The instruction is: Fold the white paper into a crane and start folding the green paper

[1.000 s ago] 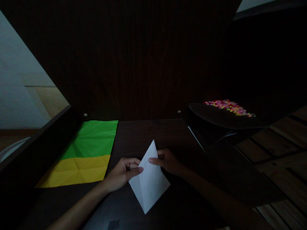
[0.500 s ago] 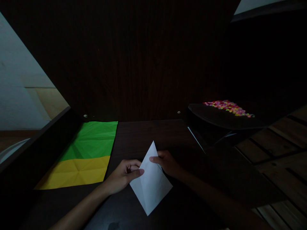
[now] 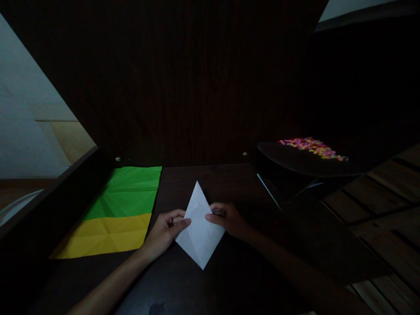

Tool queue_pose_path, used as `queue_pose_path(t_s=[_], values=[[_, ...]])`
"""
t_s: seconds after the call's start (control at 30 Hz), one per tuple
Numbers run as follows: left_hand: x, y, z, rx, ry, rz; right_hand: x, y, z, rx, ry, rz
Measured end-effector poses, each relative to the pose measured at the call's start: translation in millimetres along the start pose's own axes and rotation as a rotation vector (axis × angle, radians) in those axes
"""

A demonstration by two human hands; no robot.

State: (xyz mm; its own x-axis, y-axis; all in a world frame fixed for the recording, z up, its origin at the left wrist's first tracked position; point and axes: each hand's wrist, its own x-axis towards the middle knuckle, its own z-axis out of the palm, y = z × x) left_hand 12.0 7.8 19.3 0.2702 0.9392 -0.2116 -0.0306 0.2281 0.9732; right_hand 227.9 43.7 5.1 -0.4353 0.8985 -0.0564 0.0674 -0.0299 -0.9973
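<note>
A white paper point(image 3: 198, 227), folded into a kite-like diamond, is held above the dark wooden table point(image 3: 210, 179) in the middle of the view. My left hand point(image 3: 164, 234) pinches its left edge with thumb and fingers. My right hand point(image 3: 229, 218) pinches its right edge. The paper's upper point tips away from me and its lower point aims toward me. The scene is dim.
A creased green sheet point(image 3: 127, 190) and a yellow sheet point(image 3: 106, 234) lie flat at the table's left. A dark tray point(image 3: 295, 162) with several small colourful pieces point(image 3: 311, 146) stands at the right. A dark panel rises behind the table; wooden floor shows at right.
Both hands have moved the white paper away from me and slightly left, and it looks shorter and more symmetric than before. The coloured sheets have not moved.
</note>
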Motion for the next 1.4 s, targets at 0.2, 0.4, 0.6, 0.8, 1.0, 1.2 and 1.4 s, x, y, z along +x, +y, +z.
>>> queue_pose_path(t_s=[0.2,0.4,0.6,0.8,1.0,1.2,1.4], values=[[-1,3,2.6,0.029,0.001,-0.015,-2,0,0,-0.108,-0.045,-0.024],[-2,2,4.0,-0.011,-0.05,0.005,-5,-4,3,-0.159,-0.119,-0.023],[-3,0,6.0,0.032,-0.047,0.02,-4,-2,4,-0.178,-0.085,-0.008],[-6,-2,7.5,0.14,-0.018,0.072,-4,-2,4,-0.222,-0.079,-0.038],[-6,-5,8.6,0.199,0.001,0.071,-7,-6,6,-0.243,-0.128,-0.036],[-6,-3,10.3,0.223,-0.003,0.126,-8,-6,7,-0.243,-0.163,-0.027],[-5,-3,10.4,0.254,0.015,0.174,-8,-3,8,-0.244,-0.179,-0.037]])
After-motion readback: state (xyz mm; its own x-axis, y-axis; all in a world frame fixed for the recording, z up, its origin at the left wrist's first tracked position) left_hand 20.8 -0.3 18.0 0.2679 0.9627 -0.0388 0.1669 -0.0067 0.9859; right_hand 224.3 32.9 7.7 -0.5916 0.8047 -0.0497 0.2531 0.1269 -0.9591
